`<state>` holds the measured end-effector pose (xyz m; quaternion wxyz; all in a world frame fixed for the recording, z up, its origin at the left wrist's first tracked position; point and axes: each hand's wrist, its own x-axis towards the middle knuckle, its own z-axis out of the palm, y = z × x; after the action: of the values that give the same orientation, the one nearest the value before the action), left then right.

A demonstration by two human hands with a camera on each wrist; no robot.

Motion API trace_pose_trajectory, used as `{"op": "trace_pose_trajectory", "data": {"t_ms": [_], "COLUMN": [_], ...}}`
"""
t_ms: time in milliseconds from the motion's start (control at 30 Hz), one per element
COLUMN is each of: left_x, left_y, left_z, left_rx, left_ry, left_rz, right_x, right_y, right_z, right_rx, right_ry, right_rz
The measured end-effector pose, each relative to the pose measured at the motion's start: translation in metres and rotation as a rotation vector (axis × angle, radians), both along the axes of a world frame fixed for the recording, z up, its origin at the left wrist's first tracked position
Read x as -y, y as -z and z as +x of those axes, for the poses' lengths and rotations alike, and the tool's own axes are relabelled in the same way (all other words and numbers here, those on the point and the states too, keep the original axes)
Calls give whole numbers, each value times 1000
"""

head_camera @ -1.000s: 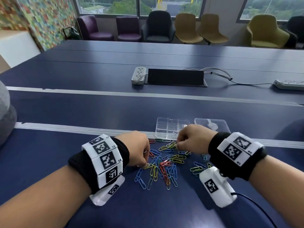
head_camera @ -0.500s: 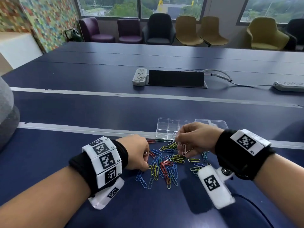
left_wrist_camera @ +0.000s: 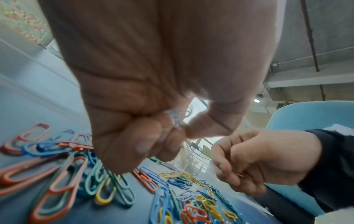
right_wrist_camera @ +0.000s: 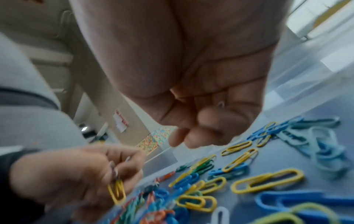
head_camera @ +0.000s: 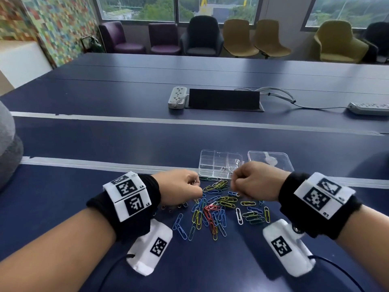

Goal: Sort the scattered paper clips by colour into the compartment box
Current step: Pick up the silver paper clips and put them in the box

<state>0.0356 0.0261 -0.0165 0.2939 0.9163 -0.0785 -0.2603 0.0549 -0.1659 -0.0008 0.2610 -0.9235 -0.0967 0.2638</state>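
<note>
The paper clips (head_camera: 219, 209) lie scattered in a loose pile of blue, yellow, green, red and white on the dark blue worktop (head_camera: 105, 144), just in front of the clear compartment box (head_camera: 220, 165). A few pale clips already sit in the box's near compartments; which ones exactly is hard to tell through the clear plastic. The box's clear lid (head_camera: 270, 160) lies flat just to its right.

The left hand (head_camera: 179, 189) hangs over the left edge of the pile with its fingers curled in, pinching several clips: the left wrist view shows pale ones between thumb and fingers (left_wrist_camera: 175, 121), and the right wrist view shows a yellow clip (right_wrist_camera: 116, 192) hanging from the same hand (right_wrist_camera: 76, 174). The right hand (head_camera: 256, 181) is also curled, held above the far edge of the pile, close to the box's near wall; a small pale clip (right_wrist_camera: 220, 104) peeks out between its folded fingers (right_wrist_camera: 210, 121).

Further back on the worktop lie a white power strip (head_camera: 177, 97) and a black cable hatch (head_camera: 224, 99).
</note>
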Motion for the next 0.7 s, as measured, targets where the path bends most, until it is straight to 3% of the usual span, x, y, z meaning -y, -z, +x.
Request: {"op": "trace_pose_trajectory", "data": {"t_ms": [100,200,500,600,700], "left_x": [1,-2,-5,-2,-2], "left_y": [3,7,15,13,11], "left_z": [5,9,12,11,10], "left_rx": [12,0,-61,-188,-216], "left_ry": [-49,-72,-98,-196,-184], "left_rz": [-12,-19,-168,-369,-450], "right_x": [0,-1,-5,-4,-5], "right_y": [4,13,15,11,11], "right_z": [-15,-26,-21,-11,-6], "right_rx": [212,250,246,154,32], "right_ry": [-187,-278,-214,-91,-14], "right_rz": [-369,-451,-337,-179,42]}}
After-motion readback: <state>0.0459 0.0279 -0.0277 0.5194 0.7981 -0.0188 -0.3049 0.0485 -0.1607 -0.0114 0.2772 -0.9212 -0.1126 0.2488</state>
